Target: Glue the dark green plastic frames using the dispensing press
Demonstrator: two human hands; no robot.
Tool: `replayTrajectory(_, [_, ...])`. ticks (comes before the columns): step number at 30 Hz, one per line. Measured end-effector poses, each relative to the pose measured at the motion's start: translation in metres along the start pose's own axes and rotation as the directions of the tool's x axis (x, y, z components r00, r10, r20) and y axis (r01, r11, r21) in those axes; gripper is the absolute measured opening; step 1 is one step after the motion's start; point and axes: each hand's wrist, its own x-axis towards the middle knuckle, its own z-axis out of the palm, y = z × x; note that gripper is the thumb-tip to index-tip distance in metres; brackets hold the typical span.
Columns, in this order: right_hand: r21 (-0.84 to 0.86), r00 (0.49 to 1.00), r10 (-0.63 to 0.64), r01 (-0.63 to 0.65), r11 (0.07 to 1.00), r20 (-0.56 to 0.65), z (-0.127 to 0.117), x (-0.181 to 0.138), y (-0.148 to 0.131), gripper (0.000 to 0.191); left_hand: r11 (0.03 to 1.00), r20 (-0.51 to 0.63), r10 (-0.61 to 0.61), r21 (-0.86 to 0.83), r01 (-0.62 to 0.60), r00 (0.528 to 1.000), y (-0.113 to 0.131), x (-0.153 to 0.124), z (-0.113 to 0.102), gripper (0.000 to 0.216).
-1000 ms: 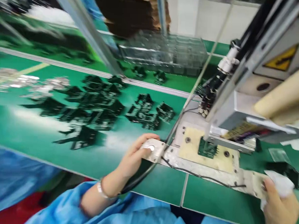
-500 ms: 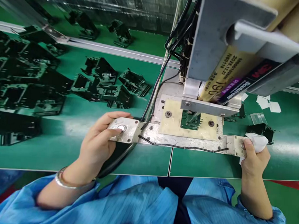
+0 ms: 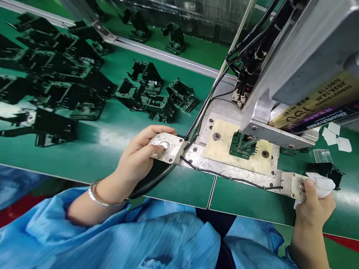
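Observation:
My left hand (image 3: 139, 156) rests on the left metal tab of a fixture plate (image 3: 225, 166), its thumb beside the round button (image 3: 164, 145). My right hand (image 3: 315, 200) is closed round a white cloth (image 3: 321, 185), its thumb on the button (image 3: 302, 186) at the plate's right end. A green-black plastic part (image 3: 241, 144) sits on the cream pad (image 3: 223, 146) under the grey machine head (image 3: 301, 72).
Many black plastic parts (image 3: 65, 86) lie spread over the green bench to the left. Black cables (image 3: 204, 108) run from the machine down past my left hand. White paper scraps (image 3: 336, 139) and another black part (image 3: 326, 170) lie at the right. Clear trays (image 3: 179, 7) stand behind.
The view has swung and tilted, settling over the fixture. Both hands stay at the two end buttons; the machine head stays down over the part.

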Motion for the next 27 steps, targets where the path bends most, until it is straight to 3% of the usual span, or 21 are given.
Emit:
replayTrajectory(9, [0.06,1.0,-0.022,0.021,0.998,0.018,0.0044,-0.0004,-0.0069,0.055,1.0,-0.007,0.027,0.01,-0.027,1.0,0.0045,-0.0044,0.0045,0.036])
replayTrajectory(27, [0.126,0.998,0.044,-0.049,0.991,0.043,0.0054,-0.0033,-0.0082,0.053,0.999,-0.019,-0.047,0.016,0.047,0.999,0.0088,-0.004,0.004,0.039])
